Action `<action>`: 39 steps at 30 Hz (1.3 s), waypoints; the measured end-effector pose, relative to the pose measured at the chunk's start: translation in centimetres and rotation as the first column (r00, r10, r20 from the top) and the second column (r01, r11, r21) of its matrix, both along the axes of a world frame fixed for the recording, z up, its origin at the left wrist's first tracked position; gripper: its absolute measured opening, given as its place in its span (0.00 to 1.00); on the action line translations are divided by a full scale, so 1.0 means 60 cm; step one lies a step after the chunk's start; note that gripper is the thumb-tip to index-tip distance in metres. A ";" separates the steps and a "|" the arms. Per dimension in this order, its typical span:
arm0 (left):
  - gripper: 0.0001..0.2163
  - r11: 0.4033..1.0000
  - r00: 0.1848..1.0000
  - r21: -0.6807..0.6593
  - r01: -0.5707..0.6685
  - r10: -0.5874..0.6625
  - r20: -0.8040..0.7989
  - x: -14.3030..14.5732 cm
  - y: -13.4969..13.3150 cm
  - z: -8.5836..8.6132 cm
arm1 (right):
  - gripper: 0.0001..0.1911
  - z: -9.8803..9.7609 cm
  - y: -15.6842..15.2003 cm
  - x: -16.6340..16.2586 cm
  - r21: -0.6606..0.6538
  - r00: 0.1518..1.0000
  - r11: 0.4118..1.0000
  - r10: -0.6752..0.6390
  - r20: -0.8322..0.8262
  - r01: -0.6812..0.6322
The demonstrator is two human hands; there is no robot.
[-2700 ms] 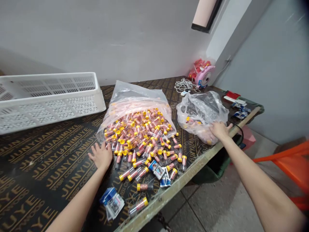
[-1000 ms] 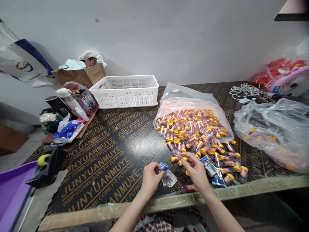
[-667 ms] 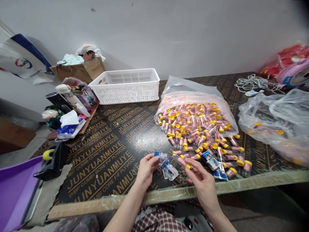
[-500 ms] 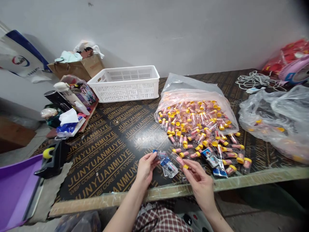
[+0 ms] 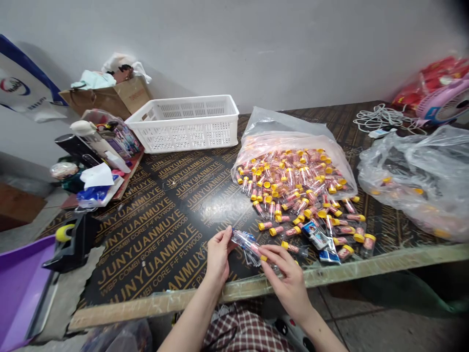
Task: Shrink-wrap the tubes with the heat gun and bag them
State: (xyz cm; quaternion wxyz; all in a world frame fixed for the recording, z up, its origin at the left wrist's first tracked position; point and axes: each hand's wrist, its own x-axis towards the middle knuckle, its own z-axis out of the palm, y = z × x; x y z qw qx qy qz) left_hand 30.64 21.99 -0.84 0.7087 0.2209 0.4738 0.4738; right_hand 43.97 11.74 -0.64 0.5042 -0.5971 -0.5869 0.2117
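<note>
My left hand [image 5: 218, 254] and my right hand [image 5: 284, 276] meet just above the table's front edge. Between them they hold a clear tube with a yellow cap [image 5: 247, 244]. The left fingers pinch its open end together with a small blue printed packet. The right fingers grip the capped end. More small packets [image 5: 315, 236] lie on the table to the right. Behind them, a clear plastic bag [image 5: 289, 142] spills a pile of yellow-capped tubes [image 5: 293, 188] onto the dark plywood table [image 5: 154, 230].
A white perforated basket [image 5: 185, 122] stands at the back. Another plastic bag [image 5: 417, 176] lies at the right, with a white cord [image 5: 377, 117] and a pink fan [image 5: 445, 100] behind it. Bottles and clutter [image 5: 95, 151] sit at the left, a tape dispenser [image 5: 71, 239] by a purple bin [image 5: 20, 283].
My right hand picked a tube from the pile and brought it to my left hand, which holds the packet. Both hands moved closer together and nearer the table edge.
</note>
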 end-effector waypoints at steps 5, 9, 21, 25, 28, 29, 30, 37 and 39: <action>0.20 0.982 0.984 0.064 0.176 -0.178 0.029 0.001 -0.009 0.020 | 0.22 -0.013 0.006 0.002 -0.004 0.992 0.992 0.124 0.023 -0.124; 0.23 0.928 0.929 0.046 0.369 -0.370 0.021 -0.005 -0.017 0.034 | 0.32 -0.012 0.018 0.010 0.061 0.989 0.996 0.057 0.134 -0.066; 0.18 0.831 0.831 0.026 0.556 -0.556 -0.002 -0.009 -0.043 0.038 | 0.45 -0.003 0.032 0.014 -0.030 0.921 0.921 0.390 0.003 -0.389; 0.18 0.831 0.831 0.029 0.556 -0.556 -0.002 -0.010 -0.046 0.036 | 0.44 -0.007 0.031 0.008 -0.016 0.932 0.933 0.359 -0.057 -0.360; 0.18 0.832 0.832 0.013 0.554 -0.554 -0.011 -0.011 -0.045 0.039 | 0.45 -0.008 0.032 0.004 0.009 0.931 0.935 0.354 -0.090 -0.355; 0.19 0.834 0.834 0.008 0.551 -0.551 -0.011 -0.011 -0.044 0.040 | 0.45 -0.009 0.032 0.003 0.013 0.930 0.935 0.355 -0.099 -0.355; 0.19 0.836 0.836 0.004 0.548 -0.548 -0.010 -0.011 -0.044 0.041 | 0.45 -0.009 0.032 0.003 0.016 0.929 0.935 0.355 -0.106 -0.355; 0.19 0.840 0.840 0.005 0.542 -0.542 -0.008 -0.010 -0.050 0.040 | 0.46 -0.007 0.035 -0.004 0.018 0.912 0.924 0.381 -0.152 -0.383; 0.18 0.834 0.834 0.020 0.552 -0.551 -0.027 -0.013 -0.043 0.033 | 0.46 -0.005 0.037 -0.002 0.001 0.906 0.915 0.400 -0.140 -0.404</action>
